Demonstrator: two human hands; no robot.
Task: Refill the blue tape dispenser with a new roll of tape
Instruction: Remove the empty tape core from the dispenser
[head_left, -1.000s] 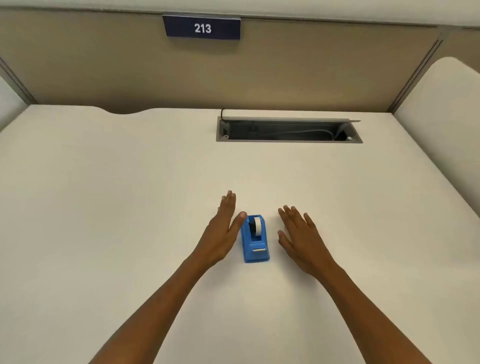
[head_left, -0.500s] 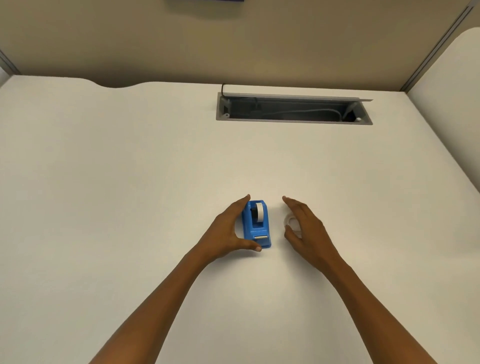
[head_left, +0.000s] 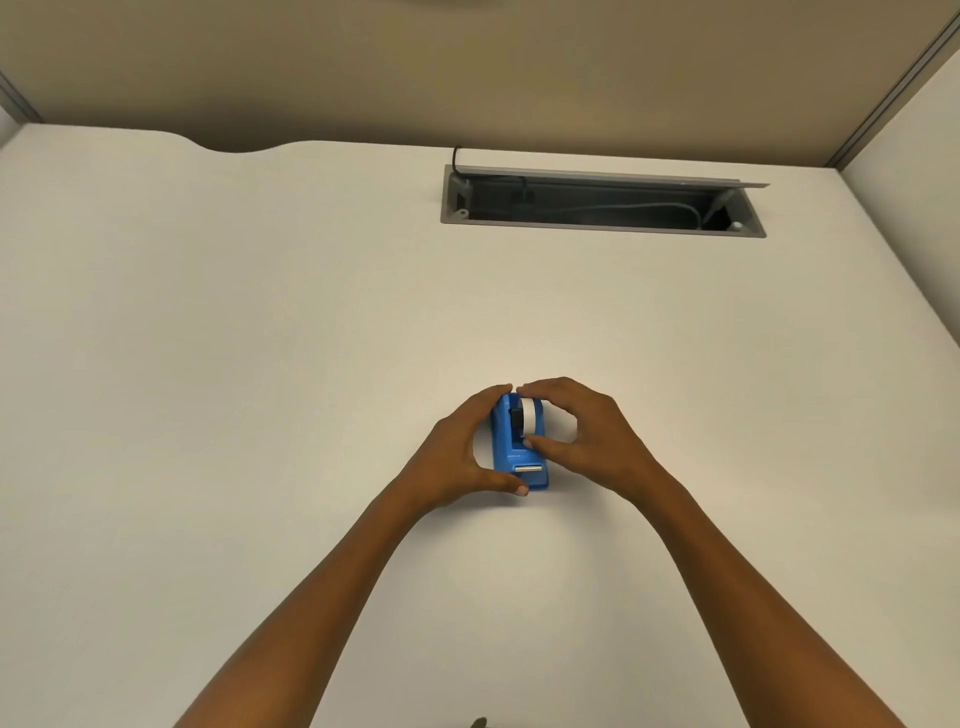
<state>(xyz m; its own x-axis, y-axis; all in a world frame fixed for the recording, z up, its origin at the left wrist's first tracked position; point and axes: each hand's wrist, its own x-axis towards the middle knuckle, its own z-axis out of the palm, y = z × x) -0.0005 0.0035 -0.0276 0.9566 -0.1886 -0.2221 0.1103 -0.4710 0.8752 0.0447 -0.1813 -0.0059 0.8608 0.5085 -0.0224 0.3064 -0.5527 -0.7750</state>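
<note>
The blue tape dispenser (head_left: 521, 444), standing near the middle of the desk (head_left: 260, 364), is clamped by the left hand (head_left: 457, 457) while the roll (head_left: 529, 414) in it is pinched by the right hand (head_left: 582, 436), apparently for lifting out next.

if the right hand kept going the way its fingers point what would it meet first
The right hand points left across the small blue plastic tape dispenser. Its fingers already look to touch the white tape roll; beyond that, probably the left hand's fingertips, almost meeting it above the dispenser.
</note>
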